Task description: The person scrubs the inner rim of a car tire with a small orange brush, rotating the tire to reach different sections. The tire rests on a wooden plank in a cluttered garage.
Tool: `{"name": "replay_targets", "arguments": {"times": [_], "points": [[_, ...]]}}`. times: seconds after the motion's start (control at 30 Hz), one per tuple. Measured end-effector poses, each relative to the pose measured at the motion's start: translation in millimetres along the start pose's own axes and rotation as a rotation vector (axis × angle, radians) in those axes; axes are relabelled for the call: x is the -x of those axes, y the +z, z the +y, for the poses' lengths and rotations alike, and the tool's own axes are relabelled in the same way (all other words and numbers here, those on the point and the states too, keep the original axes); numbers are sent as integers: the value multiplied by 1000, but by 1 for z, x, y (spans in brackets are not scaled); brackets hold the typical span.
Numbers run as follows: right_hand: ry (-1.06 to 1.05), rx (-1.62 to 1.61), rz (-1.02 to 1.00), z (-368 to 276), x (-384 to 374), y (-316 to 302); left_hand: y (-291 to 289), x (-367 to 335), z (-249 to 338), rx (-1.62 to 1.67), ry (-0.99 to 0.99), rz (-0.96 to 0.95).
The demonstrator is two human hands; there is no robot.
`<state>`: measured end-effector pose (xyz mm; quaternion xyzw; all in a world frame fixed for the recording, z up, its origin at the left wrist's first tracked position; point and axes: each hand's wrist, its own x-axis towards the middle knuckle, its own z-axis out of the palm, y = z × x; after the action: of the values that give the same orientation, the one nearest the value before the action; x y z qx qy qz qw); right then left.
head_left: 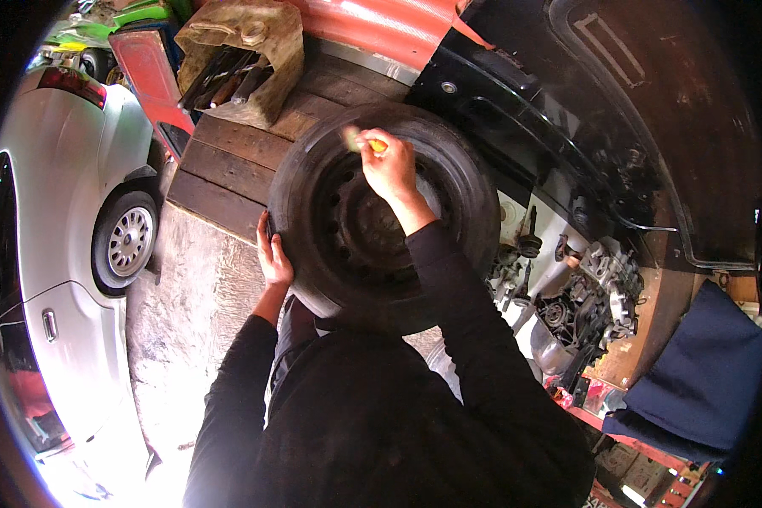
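Note:
A black tyre on a dark steel wheel (303, 245) lies in front of me, partly on a wooden plank bench (220, 196). My right hand (389, 169) is closed round a small brush (378, 146) with a yellow handle, held over the far part of the wheel. Its pale bristle end is smeared by motion, so I cannot tell whether it touches the rubber. Against the tyre's left sidewall rests my left hand (274, 259), its fingers stretched out and nothing gripped in them.
A worn canister (275, 34) with a cut-open side holds several tools on the bench's far end. A silver car (68, 195) stands at left. To the right are a large black car panel (643, 110), metal engine parts (601, 288) and a dark blue cloth (694, 372).

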<state>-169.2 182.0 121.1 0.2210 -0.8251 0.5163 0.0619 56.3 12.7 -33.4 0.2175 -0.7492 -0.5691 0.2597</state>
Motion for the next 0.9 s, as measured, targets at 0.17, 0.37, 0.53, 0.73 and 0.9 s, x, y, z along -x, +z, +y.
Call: {"name": "replay_targets", "arguments": {"times": [0.17,0.37,0.53,0.73,0.9], "points": [[-35,71,202,-12,3,10,1,-2,1,35,31,12],[8,-132,95,-27,-12,37,-1,-2,7,15,3,6],[-2,186,83,-28,-36,37,1,-2,3,4,22,5],[17,-45,65,-33,-61,39,2,-4,5,-21,1,4],[-43,231,-79,-27,-51,41,0,-1,8,-2,-16,6]]}}
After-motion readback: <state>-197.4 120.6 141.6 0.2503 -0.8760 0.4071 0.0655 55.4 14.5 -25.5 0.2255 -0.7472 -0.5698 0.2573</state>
